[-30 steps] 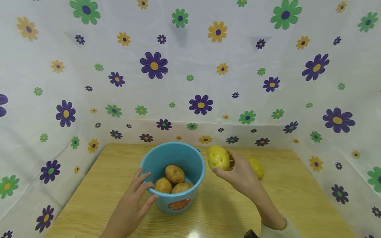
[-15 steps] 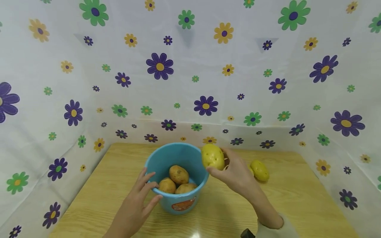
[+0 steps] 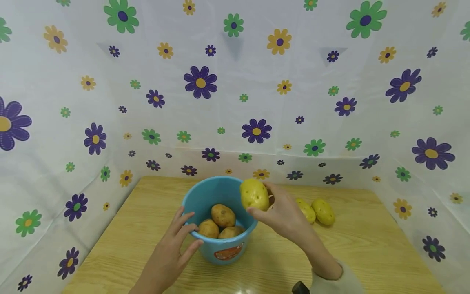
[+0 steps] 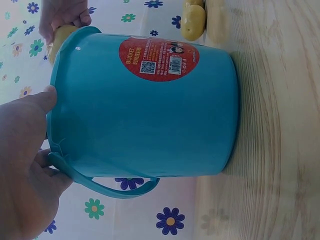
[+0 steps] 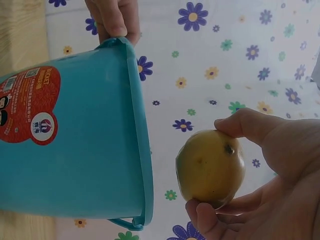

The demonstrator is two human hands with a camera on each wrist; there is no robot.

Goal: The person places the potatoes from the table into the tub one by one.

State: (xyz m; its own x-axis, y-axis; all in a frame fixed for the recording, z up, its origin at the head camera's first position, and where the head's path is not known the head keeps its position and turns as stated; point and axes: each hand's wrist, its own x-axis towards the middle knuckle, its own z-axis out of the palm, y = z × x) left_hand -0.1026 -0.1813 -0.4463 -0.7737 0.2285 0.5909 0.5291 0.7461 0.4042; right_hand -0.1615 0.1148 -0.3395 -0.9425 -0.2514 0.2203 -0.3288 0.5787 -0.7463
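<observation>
A blue bucket (image 3: 207,250) stands on the table with several brown potatoes (image 3: 223,215) visible inside. My left hand (image 3: 167,251) grips the bucket's rim on its left side, thumb outside; the left wrist view shows this hand (image 4: 27,160) beside the bucket's handle (image 4: 112,191). Above the right part of the rim, my right hand (image 3: 288,214) holds a glossy yellow potato (image 3: 254,195). Seen from the right wrist, the potato (image 5: 210,169) sits between thumb and fingers, apart from the bucket (image 5: 85,150).
Two more yellow potatoes, one nearer (image 3: 305,210) and one farther right (image 3: 323,212), lie on the wooden table (image 3: 352,245). A white flowered cloth (image 3: 165,122) surrounds the table at the back and sides. A small black object (image 3: 300,288) shows at the bottom edge.
My right hand has moved left with the yellow potato, from beside the bucket to over its right rim. Both potatoes on the table now show more fully. The left hand stays on the rim.
</observation>
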